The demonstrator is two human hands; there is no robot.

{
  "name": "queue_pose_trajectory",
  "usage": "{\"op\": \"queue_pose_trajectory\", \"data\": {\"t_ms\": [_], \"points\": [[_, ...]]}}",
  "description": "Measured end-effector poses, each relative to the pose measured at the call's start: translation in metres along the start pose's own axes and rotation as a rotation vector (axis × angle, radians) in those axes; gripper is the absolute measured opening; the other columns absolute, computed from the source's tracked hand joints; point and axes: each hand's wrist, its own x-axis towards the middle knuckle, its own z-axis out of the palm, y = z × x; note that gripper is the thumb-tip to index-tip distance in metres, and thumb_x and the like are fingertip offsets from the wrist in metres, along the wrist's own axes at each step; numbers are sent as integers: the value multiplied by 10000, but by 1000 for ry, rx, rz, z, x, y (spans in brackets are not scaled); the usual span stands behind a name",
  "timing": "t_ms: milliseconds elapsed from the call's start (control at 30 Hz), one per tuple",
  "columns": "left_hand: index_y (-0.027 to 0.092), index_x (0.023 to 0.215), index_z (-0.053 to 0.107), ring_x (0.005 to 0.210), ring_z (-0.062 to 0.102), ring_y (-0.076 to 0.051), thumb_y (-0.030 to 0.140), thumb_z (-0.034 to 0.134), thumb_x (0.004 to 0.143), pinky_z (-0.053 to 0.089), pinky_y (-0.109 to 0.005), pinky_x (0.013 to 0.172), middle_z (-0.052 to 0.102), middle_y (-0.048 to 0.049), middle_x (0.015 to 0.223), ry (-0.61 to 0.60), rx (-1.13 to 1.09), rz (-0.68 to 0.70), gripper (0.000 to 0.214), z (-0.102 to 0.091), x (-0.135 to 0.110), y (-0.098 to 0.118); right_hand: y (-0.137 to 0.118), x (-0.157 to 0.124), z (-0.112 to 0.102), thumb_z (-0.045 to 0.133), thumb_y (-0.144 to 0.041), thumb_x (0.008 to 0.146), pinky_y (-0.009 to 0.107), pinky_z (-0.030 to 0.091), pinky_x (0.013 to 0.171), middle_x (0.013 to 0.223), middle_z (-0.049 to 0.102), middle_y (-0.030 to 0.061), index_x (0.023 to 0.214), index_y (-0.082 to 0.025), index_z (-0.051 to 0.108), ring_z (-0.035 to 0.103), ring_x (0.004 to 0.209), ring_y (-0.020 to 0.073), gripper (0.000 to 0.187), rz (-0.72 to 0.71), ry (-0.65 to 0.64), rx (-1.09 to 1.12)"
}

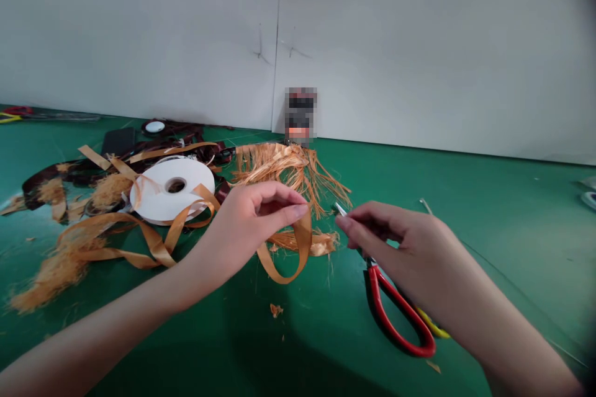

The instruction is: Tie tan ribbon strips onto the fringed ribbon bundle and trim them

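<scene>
A green work mat (512, 248) covers the floor, scattered with orange scraps and threads. Closest in, the left hand (246, 226) is half curled, with the thumb and fingertips drawing together on a glossy orange satin ribbon (305, 242), whose loop hangs below the hand and trails off to the left across the mat. The right hand (400, 248) hovers just beside it, fingers loosely bent and pointing toward the left hand. A slim metal tip (340, 209) pokes out past those fingers (probably a scissor blade, though the hand hides most of it), and I cannot tell whether the hand has hold of it. Under this hand lie red-handled scissors (386, 313), touching the mat, with a yellow handle (433, 325) showing just beyond the red loop. Farther off, a heap of frayed orange fibres (288, 167) spreads out behind the hands, and a wide white ribbon spool (172, 189) lies flat to the left, tangled in orange ribbon. Beyond these sit a flat black rectangular object (118, 141) and a small white disc (154, 126). At the foot of a white wall (139, 31) stands a dark object (300, 115), too blurred to name.
</scene>
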Motion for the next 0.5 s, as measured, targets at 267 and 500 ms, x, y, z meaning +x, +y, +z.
{"op": "queue_pose_trajectory", "data": {"t_ms": [267, 500], "points": [[217, 791, 720, 745, 672, -87, 228, 711, 804, 518, -143, 677, 733, 41, 763, 34, -55, -1, 19, 2, 0, 1, -41, 8, 2, 569, -197, 803, 218, 400, 504, 608, 679, -26, 705, -222, 715, 553, 550, 104, 178, -107, 67, 108], [209, 779, 709, 739, 634, -98, 249, 724, 795, 510, -176, 686, 699, 40, 756, 70, -59, 35, 46, 4, 3, 0, -39, 14, 4, 579, -205, 743, 207, 403, 479, 575, 639, -17, 645, -201, 677, 547, 546, 103, 139, -52, 14, 340]]}}
